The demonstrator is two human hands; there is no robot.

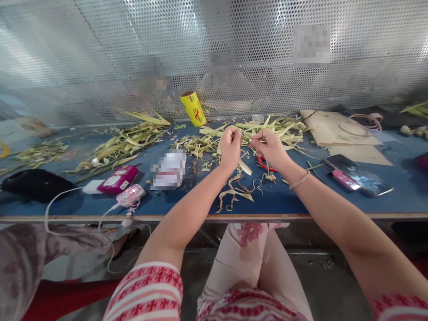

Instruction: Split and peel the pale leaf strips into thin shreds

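Forearms reach in, nearer than and right of yellow tube (194, 108). Left hand (230, 145) curled tight, right hand (267, 145) pinched; can't tell contents.

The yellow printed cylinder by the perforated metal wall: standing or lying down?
Standing: the yellow printed cylinder has one end facing up, the other on the blue tabletop.

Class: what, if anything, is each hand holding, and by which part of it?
The left hand and right hand are curled near the pale plant strips; whether either grips one, and by which part, cannot be told.
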